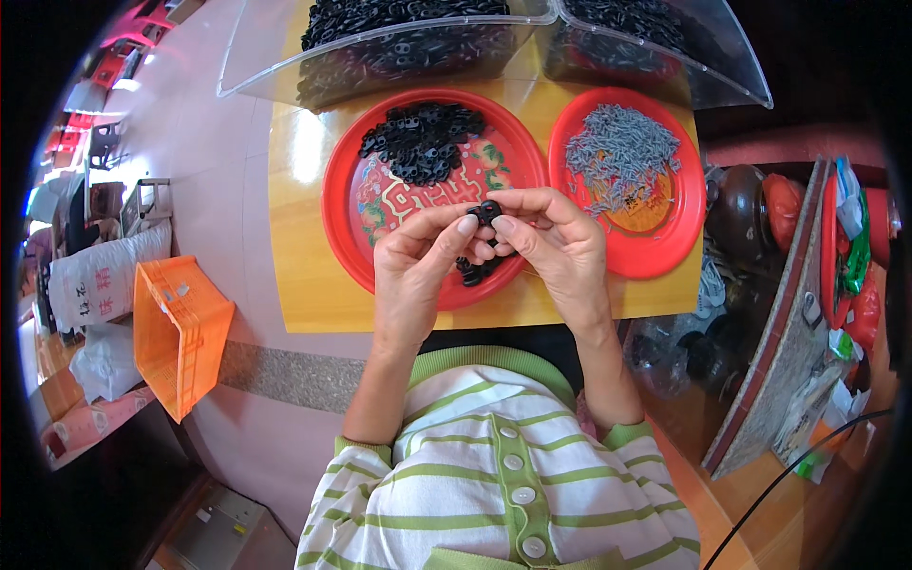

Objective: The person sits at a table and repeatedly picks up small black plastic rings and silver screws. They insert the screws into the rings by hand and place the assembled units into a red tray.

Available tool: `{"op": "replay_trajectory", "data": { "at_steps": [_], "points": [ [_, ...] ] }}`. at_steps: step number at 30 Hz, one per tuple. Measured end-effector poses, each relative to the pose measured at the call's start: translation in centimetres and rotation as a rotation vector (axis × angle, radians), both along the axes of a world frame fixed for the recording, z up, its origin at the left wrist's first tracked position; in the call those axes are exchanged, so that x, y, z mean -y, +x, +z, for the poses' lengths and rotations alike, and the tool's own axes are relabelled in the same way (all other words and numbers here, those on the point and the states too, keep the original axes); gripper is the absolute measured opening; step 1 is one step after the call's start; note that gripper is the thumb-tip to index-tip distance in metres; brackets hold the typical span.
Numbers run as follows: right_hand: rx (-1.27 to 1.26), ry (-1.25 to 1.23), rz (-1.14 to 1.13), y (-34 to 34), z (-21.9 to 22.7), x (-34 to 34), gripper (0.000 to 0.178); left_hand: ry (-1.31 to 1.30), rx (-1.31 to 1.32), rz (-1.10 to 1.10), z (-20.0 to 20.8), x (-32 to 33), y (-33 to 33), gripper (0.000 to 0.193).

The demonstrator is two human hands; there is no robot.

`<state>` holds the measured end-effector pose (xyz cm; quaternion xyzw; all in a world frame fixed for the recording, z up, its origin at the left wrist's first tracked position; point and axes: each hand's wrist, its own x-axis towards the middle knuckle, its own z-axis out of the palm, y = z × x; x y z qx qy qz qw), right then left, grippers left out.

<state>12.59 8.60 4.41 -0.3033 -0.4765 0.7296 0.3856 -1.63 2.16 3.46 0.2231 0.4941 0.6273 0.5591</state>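
Note:
Both hands meet over the near part of a large red patterned tray [339, 223]. Between their fingertips sits a small black plastic clip [488, 211]. My left hand [418, 249] pinches it from the left with thumb and forefinger, and my right hand [559, 249] pinches it from the right. Beneath the hands, several black pieces [478, 273] lie near the tray's front rim, partly covered by the fingers. A heap of similar black plastic pieces [424, 141] rests at the tray's far side. To the right, a smaller red plate [667, 249] bears a pile of grey screws [622, 152].
Clear plastic bins [399, 47] full of black parts stand along the table's far edge. An orange crate [185, 332] and a white sack [109, 271] are on the left. At right, a dark round pot [739, 211] stands beside a slanting board [774, 332].

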Motion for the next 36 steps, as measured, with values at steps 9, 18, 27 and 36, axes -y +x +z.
{"op": "replay_trajectory", "data": {
  "at_steps": [9,18,27,36],
  "points": [
    [0.048,0.093,-0.038,-0.3,-0.2,0.3,0.018,0.021,-0.011,0.008,0.0,0.1,0.3,0.017],
    [0.163,0.289,-0.103,-0.4,-0.8,0.4,0.019,0.028,0.013,0.025,0.2,-0.1,0.8,0.014],
    [0.274,0.443,-0.176,-1.1,0.3,0.7,0.031,0.001,0.374,0.212,0.3,-1.1,2.1,0.010],
    [-0.015,0.184,-0.091,0.3,-0.1,-0.4,0.027,0.201,0.107,0.216,1.4,-1.3,3.8,0.019]
  ]
}}
